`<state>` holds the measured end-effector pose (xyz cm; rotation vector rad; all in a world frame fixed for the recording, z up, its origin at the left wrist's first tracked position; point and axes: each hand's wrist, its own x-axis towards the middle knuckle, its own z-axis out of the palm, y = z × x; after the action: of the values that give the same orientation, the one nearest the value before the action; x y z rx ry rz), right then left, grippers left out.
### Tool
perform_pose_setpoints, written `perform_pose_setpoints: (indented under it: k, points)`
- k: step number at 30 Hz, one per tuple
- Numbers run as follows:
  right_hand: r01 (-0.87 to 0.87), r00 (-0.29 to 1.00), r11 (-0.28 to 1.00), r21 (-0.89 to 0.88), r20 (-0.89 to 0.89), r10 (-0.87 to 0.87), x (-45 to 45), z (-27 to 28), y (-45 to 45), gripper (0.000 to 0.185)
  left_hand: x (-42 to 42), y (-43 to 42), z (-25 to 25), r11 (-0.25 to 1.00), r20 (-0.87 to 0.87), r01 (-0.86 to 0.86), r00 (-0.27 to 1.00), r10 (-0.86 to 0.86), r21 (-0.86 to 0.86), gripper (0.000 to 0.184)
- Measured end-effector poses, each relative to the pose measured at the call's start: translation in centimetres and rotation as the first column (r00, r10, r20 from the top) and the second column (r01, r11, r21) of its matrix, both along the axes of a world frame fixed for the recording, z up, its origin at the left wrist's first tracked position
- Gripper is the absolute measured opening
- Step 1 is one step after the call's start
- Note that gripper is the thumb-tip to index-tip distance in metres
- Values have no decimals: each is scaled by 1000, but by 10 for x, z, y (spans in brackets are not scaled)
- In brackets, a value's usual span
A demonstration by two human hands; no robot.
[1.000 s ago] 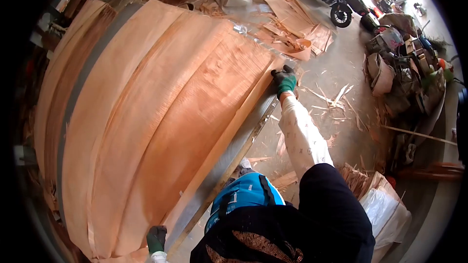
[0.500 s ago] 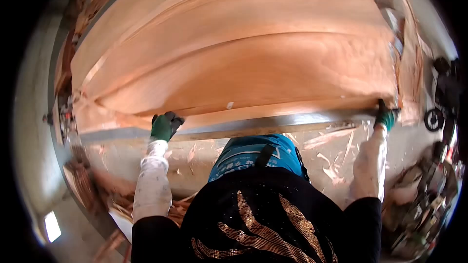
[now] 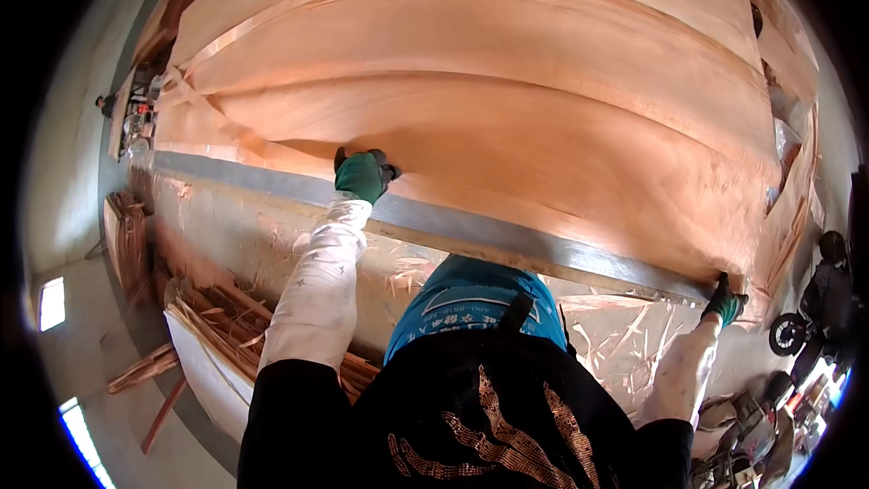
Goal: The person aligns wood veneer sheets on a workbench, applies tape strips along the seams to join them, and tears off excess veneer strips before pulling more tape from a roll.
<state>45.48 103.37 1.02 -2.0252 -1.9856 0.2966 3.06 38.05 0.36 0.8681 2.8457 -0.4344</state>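
Note:
Broad, thin wood veneer sheets (image 3: 507,136), reddish-tan with wavy ridges, lie spread over a wide bench in front of me. My left hand (image 3: 367,175), in a green glove with dark fingertips, is closed at the near edge of the top sheet, left of the middle. A shadow falls on the wood just left of it. At the near right corner my right hand (image 3: 724,302), gloved alike, grips the sheet's edge, one dark finger pointing over the top. The fingertips of both hands are partly hidden. The grey metal bench edge (image 3: 471,226) runs between them.
Scrap veneer strips (image 3: 226,317) are heaped at lower left beside a white panel (image 3: 208,371). Shavings (image 3: 625,344) litter the floor under the bench. Torn veneer (image 3: 787,226) hangs along the right side. A motorbike (image 3: 810,308) stands at far right, and a person (image 3: 106,106) shows far left.
My view has turned, so the bench edge now slants down to the right. My left hand has moved right and forward over the bench; my right hand remains at the right corner.

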Motion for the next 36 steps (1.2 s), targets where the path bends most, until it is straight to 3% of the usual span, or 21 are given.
perform_pose_setpoints:
  k: [3,8,9,10,13,14,16,18,19,20,22,23,24,25,26,27,28,31,33,34,36]
  points:
    - [-72,993,997,-1,89,72,42,-53,55,99,1,10,1,999,24,-30,999,29,35,16]
    - [-323,885,878,353,-216,412,42,23,2,33,4,29,26,969,128,-207,973,191,131,29]
    - [-193,980,909,370,117,160,-4,65,-55,30,2,29,22,958,167,-245,961,220,148,30]
    - [-474,795,854,215,-312,519,1,44,-44,29,2,31,18,946,210,-278,947,242,164,31]
    - [-957,246,285,-43,-641,727,-148,2,-256,21,3,37,26,956,219,-253,951,218,146,34]
    - [-997,77,74,-27,-552,830,-206,65,-332,24,3,37,33,962,239,-251,946,220,110,36]
    - [-992,-108,-126,0,-512,852,-266,59,-405,19,6,28,54,977,258,-136,962,91,164,38]
    - [-994,-20,-44,-98,-228,974,-280,3,-424,17,-10,-5,94,974,491,-72,870,-43,213,37]
    - [-991,21,12,-132,-73,997,-288,-21,-426,18,-20,-36,98,899,474,-89,869,-140,429,32]
    - [-969,-99,-43,-244,218,971,-299,-24,-429,19,-47,-76,95,858,398,-32,894,-204,512,31]
    - [-989,13,5,-150,-53,998,-299,-16,-432,17,-113,-167,98,751,254,88,910,-327,654,28]
    - [-980,-160,-111,-163,326,932,-304,-16,-442,14,-153,-222,96,700,37,110,981,-191,706,28]
    - [-973,-126,-69,-218,261,957,-300,-26,-433,11,-194,-273,89,733,151,-68,987,-48,677,35]
    - [-944,144,133,-304,-17,989,-306,-13,-442,10,-226,-325,79,876,-157,129,986,-62,465,46]
    - [-852,429,294,-433,-257,866,-307,-1,-448,9,-259,-366,76,942,-144,99,988,-55,319,57]
    - [-949,10,34,-313,78,997,-295,-31,-419,8,-283,-395,73,972,-164,107,984,-73,208,60]
    - [-866,305,246,-436,-68,950,-302,-16,-431,8,-301,-416,70,988,-183,123,978,-105,89,63]
    - [-874,250,248,-418,51,967,-295,-30,-416,11,-318,-435,96,986,83,109,992,-99,-127,64]
    - [-896,102,197,-399,246,964,-295,-28,-422,13,-316,-460,91,981,1,192,981,-192,-8,28]
    - [-786,476,417,-456,-18,879,-297,-24,-429,15,-309,-465,105,981,28,195,980,-196,12,14]
    - [-746,461,429,-509,70,884,-304,-19,-435,13,-296,-498,109,956,24,210,975,-219,206,11]
